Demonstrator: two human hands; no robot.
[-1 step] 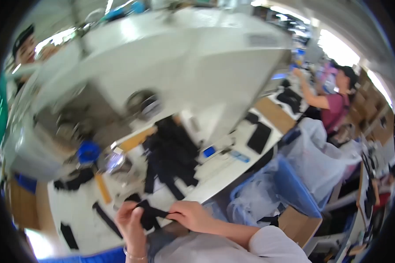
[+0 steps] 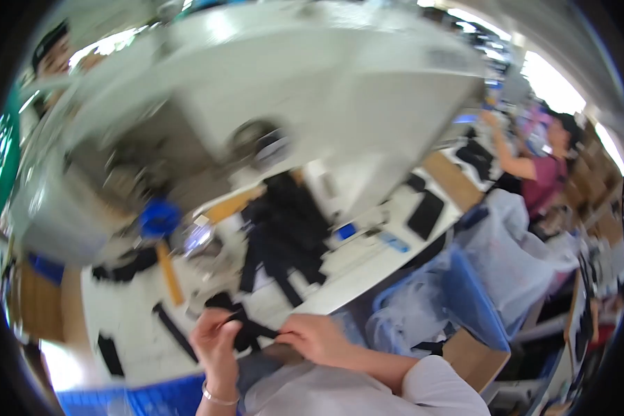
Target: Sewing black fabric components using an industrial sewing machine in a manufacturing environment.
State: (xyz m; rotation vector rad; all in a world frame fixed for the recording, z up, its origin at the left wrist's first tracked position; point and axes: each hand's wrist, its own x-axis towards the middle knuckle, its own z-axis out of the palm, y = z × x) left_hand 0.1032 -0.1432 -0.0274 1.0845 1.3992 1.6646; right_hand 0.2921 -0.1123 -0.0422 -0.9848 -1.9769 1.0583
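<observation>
A black fabric strip (image 2: pixel 258 330) is stretched between my two hands at the table's front edge. Its left part is pinched between the thumb and fingers of my left hand (image 2: pixel 215 341). The other end is gripped by my right hand (image 2: pixel 317 338), fingers closed. Just beyond lies a big pile of black fabric pieces (image 2: pixel 284 232) on the white sewing table (image 2: pixel 135 347). A narrow black strip (image 2: pixel 173 331) rests left of my left hand, and another black piece (image 2: pixel 109 353) is farther left.
A large white sewing machine (image 2: pixel 312 104) fills the far side. To the right are a blue bin (image 2: pixel 475 295) with clear plastic, a cardboard box (image 2: pixel 475 357) and a white bag (image 2: pixel 499 243). One co-worker (image 2: pixel 544 166) sits far right; another person (image 2: pixel 52 55) is far left.
The whole view has shifted, so the table and machine appear slightly farther right. Both hands still hold the black strip.
</observation>
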